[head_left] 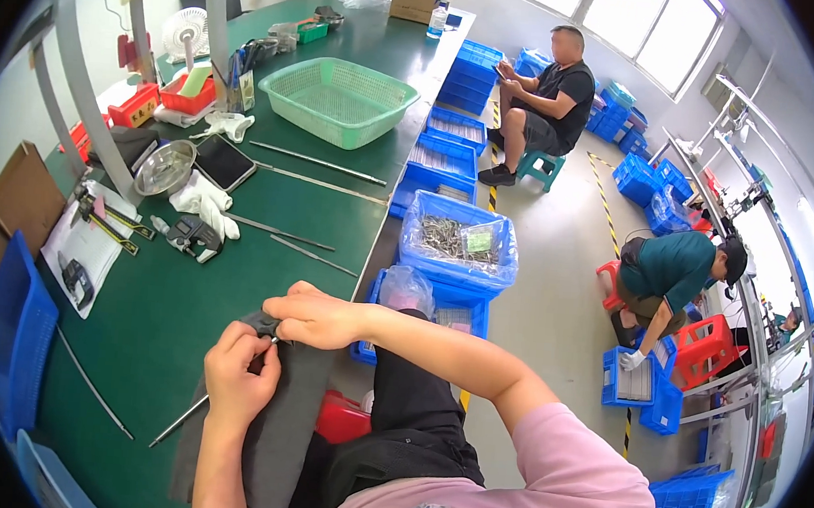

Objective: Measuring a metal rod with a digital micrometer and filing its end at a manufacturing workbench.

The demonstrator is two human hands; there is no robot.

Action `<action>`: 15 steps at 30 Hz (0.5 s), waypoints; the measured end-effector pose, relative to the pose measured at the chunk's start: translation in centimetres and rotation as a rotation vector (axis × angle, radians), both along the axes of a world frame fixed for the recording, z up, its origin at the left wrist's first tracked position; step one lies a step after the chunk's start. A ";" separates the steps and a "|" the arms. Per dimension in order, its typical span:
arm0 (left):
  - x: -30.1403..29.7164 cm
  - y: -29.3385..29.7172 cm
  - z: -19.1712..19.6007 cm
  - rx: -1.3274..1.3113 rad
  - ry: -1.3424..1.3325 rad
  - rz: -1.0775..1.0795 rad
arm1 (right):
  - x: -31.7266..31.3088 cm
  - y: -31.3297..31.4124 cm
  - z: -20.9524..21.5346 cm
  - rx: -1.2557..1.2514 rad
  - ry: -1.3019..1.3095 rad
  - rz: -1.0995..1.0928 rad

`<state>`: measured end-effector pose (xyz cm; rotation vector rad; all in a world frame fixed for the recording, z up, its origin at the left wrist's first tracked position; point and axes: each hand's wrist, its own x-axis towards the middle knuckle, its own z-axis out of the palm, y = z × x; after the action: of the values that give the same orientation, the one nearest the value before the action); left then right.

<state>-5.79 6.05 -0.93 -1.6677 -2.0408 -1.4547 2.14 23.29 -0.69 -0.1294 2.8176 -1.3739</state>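
At the near edge of the green table my two hands meet over a dark grey cloth (288, 406). A thin metal rod (178, 422) runs up from the tabletop into my left hand (240, 374), whose fingers are curled round it. A small shiny end shows between the hands and looks like the same rod. My right hand (313, 315) is closed, pinching a bunched dark piece that looks like cloth around the rod's upper end. My fingers hide exactly how cloth and rod meet there.
On the green table (263, 291) lie several thin metal rods (319, 163), a digital gauge (193, 236), calipers (112, 219) and a mint-green basket (342, 98). Blue crates, one with a bag of metal parts (460, 239), line its right side. Two seated people (550, 94) (675, 273) are farther right.
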 end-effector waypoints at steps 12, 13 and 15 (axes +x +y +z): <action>0.2 -0.6 0.3 0.006 0.022 0.051 | 0.2 -1.0 -1.2 0.105 0.229 -0.050; 0.1 -0.8 0.2 -0.013 0.005 0.065 | 0.0 -1.1 -1.4 0.100 0.239 -0.045; -0.1 -1.2 -0.2 -0.003 0.023 0.086 | -0.3 -2.1 -1.7 0.101 0.281 -0.109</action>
<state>-5.91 4.83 -1.10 -1.5693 -2.0764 -1.3998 1.80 21.16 -2.36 -0.1844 3.1624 -1.3235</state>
